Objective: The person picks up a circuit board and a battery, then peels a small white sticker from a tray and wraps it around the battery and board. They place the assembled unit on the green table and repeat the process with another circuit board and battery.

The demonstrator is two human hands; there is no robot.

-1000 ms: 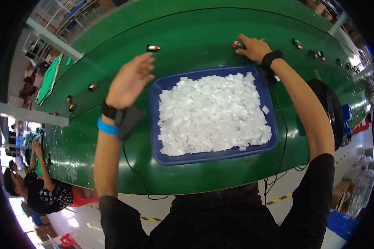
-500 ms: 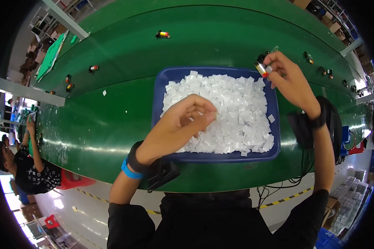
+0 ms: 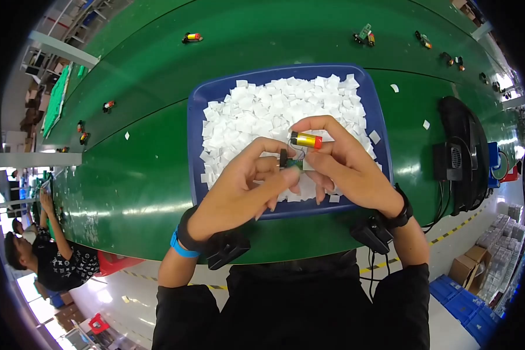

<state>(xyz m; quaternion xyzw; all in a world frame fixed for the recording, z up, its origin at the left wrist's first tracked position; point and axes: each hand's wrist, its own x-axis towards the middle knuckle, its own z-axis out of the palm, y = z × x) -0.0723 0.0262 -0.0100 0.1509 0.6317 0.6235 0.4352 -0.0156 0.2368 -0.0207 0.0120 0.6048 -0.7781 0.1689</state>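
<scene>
Over a blue tray [image 3: 196, 146] heaped with small white squares [image 3: 277, 102], my hands are close together at a small wired electronic assembly. Its cylindrical battery [image 3: 307, 140], yellow with a red end, lies against the fingers of my right hand [image 3: 359, 172], which is closed around it. Thin wires run from the battery to a little green circuit board [image 3: 296, 164] with a round black part [image 3: 283, 158]. My left hand [image 3: 233, 189] pinches this board end between thumb and fingers. Whether a pale patch beside my right thumb is a held square, I cannot tell.
Across the green bench, more such assemblies lie scattered, including one at the far left [image 3: 192, 38] and a pair at the far right [image 3: 364, 36]. A black bag-like object [image 3: 464, 154] with cables stands right of the tray. A co-worker [image 3: 52, 251] sits at the left.
My right hand has come from the tray's far right corner to my left hand, bringing a battery assembly. Both hands now hold it, and the view has shifted.
</scene>
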